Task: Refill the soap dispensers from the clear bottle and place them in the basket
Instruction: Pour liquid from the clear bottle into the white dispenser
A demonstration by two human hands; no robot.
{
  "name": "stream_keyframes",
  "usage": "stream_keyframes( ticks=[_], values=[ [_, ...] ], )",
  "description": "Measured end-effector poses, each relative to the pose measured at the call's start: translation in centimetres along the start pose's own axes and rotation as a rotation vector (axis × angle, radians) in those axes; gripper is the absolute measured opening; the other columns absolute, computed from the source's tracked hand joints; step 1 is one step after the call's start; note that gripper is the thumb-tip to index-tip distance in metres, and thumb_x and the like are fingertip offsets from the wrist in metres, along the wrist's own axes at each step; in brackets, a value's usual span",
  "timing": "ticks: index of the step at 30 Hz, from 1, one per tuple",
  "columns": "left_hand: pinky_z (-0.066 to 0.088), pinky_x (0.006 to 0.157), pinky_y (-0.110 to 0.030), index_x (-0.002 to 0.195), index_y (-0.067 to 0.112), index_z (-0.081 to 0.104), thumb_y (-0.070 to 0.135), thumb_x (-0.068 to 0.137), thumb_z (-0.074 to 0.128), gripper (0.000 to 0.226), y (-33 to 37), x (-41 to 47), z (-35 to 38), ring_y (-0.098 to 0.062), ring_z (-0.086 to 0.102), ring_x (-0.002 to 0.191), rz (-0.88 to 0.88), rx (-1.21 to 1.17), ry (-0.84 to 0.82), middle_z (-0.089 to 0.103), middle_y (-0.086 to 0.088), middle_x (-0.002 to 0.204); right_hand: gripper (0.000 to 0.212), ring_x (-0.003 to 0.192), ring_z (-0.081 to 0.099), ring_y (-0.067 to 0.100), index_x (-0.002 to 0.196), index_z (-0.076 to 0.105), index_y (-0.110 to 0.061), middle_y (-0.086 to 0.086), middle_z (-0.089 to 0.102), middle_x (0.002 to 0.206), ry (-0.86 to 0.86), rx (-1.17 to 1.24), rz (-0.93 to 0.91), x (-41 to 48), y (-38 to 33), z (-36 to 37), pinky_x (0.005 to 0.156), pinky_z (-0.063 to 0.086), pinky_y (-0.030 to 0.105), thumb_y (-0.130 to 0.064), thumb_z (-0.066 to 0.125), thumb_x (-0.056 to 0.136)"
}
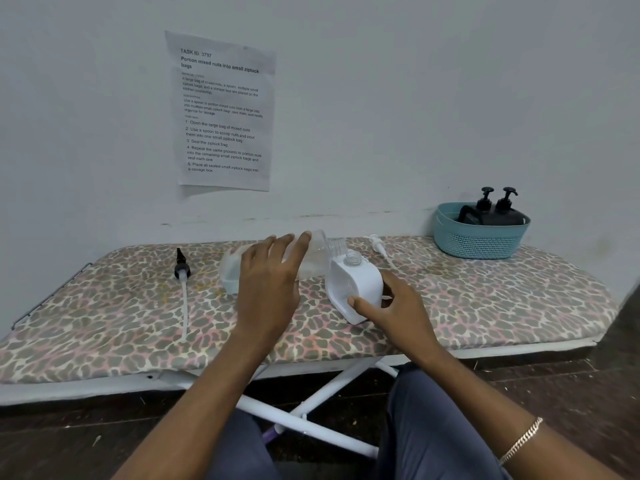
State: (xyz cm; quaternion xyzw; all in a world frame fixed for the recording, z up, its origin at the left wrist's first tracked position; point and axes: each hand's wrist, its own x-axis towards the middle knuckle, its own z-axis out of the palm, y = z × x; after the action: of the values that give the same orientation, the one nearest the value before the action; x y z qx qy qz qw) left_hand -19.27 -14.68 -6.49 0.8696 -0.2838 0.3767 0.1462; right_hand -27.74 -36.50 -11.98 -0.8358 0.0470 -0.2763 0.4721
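Your left hand (270, 282) is reaching forward with its fingers straight and slightly spread, lying over the clear bottle (317, 259); whether the palm is actually pressing on it is hard to tell. Your right hand (398, 306) is holding the white soap dispenser (356, 289), the thumb pressing against its front face and the other fingers curling round its right side. A thin chain bracelet (521, 441) is showing on that wrist. The clear bottle is lying on its side on the ironing board (121, 313), its mouth pointing right, towards the dispenser. The dispenser is standing just beside it, leaning a little, with its threaded neck open and no pump on it. A white pump (377, 244) is lying on the leopard-print cover just behind the dispenser. A black pump (181, 268) is lying well to the left, its long pale tube trailing towards you. At the far right end of the board a teal basket (481, 240) is sitting against the wall, holding two black dispensers (498, 213) with their pumps sticking up above the rim. A printed sheet of paper (223, 112) is hanging on the wall above the board.
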Motion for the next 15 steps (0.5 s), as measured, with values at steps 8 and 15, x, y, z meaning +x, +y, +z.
stream_keyframes(
  ticks=[8,15],
  values=[
    [0.045,0.105,-0.057,0.148,0.017,0.059,-0.011,0.073,0.079,0.082,0.16,0.16,0.11,-0.041,0.06,0.127,0.021,0.056,0.016,0.067,-0.013,0.138,0.06,0.109,0.065,0.0,0.14,0.062,-0.033,-0.019,0.07,0.123,-0.011,-0.012,0.004,-0.04,-0.13,-0.1,0.083,0.053,0.02,-0.046,0.084,0.085],
    [0.043,0.105,-0.056,0.148,0.018,0.059,-0.013,0.072,0.074,0.083,0.13,0.29,-0.01,-0.041,0.059,0.129,0.045,0.101,0.036,0.066,-0.014,0.139,0.057,0.109,0.064,-0.003,0.138,0.063,-0.038,-0.022,0.069,0.122,-0.02,-0.006,-0.004,-0.05,-0.27,-0.06,0.083,0.052,0.018,-0.047,0.084,0.086]
  ],
)
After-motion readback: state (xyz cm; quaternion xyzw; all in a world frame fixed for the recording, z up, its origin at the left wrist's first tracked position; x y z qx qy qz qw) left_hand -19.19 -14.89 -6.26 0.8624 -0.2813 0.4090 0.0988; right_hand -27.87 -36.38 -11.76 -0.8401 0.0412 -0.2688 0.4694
